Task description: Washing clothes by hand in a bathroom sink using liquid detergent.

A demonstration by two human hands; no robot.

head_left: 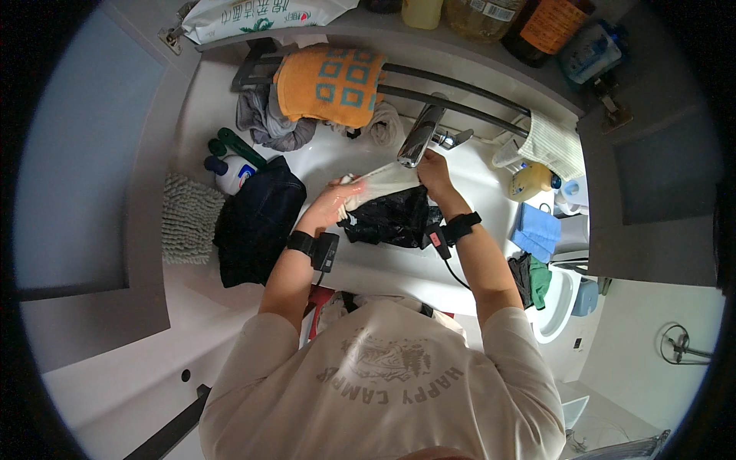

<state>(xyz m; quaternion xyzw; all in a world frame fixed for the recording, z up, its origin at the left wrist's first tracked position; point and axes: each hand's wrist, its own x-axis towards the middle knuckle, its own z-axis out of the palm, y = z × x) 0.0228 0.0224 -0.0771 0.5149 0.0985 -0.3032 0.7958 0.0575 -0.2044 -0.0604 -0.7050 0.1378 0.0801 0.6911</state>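
Left hand (336, 201) grips one end of white cloth (389, 182); right hand (435, 175) pinches the other, its grip partly hidden. Two-ended hold presumably keeps it taut near faucet (420, 138), above sink (487, 201) middle. Black fabric (389, 218) lies beneath. Dark garment (264, 218) crowds sink's left edge; open room toward right edge.

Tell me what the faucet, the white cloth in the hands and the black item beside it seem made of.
Faucet: likely chromed metal, given its mirror-like highlights. White cloth: probably matte textile, since it bunches in folds. Black item: glossy and crumpled, perhaps thin plastic or wet fabric.
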